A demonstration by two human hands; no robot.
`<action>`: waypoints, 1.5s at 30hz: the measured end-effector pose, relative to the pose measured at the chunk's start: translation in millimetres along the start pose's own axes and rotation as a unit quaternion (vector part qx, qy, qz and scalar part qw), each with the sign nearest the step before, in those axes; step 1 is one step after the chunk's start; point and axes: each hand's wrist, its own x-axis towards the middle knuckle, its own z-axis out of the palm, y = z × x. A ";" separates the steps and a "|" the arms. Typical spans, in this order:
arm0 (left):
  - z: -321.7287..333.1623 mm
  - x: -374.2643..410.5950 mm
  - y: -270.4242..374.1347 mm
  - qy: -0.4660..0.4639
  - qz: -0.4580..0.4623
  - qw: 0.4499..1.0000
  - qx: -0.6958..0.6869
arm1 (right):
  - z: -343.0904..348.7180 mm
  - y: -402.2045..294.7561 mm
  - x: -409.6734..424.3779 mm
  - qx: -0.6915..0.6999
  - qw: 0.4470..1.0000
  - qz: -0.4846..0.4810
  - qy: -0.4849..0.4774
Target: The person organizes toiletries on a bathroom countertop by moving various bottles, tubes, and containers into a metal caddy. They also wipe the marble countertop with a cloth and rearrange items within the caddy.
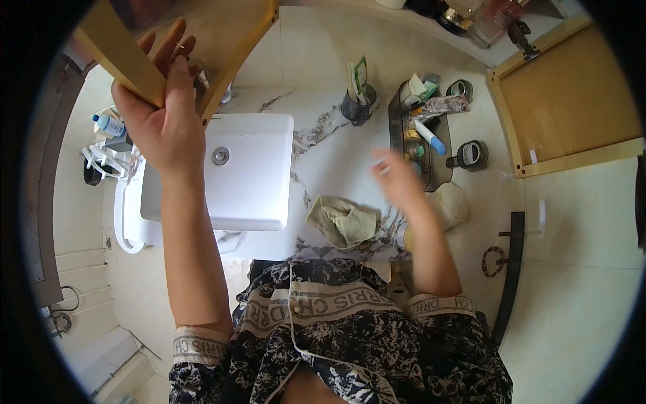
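Observation:
At the upper left, my left hand (164, 118) grips the edge of a wood-framed cabinet door (123, 50), which stands swung out over the sink. My right hand (401, 184) is blurred above the marble-patterned countertop (333, 166), with its fingers curled. A small pale spot shows at those fingers; I cannot tell whether it is a held thing. A crumpled pale green cloth (343, 222) lies on the counter to the left of that hand. Just beyond the hand stands a dark see-through organizer (398, 126) full of tubes and small packets.
A white rectangular sink (252, 171) is set at the left. A dark cup (358, 106) holding packets stands near the back wall. Cosmetics crowd a shelf (439, 25) above. Another wood-framed door (570, 96) hangs open at the right, and a black rail (510, 272) runs below it.

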 end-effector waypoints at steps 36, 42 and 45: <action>10.7 2.5 9.4 0.033 -0.033 0.998 0.031 | 188.3 96.4 1.8 -0.317 0.910 -0.266 0.033; 10.7 -0.9 8.6 0.038 -0.046 0.998 0.026 | 117.3 106.8 81.2 -0.279 0.934 -0.006 0.224; 7.4 0.1 8.4 0.037 -0.044 0.997 0.048 | 113.3 78.9 128.9 -0.072 0.944 0.025 0.322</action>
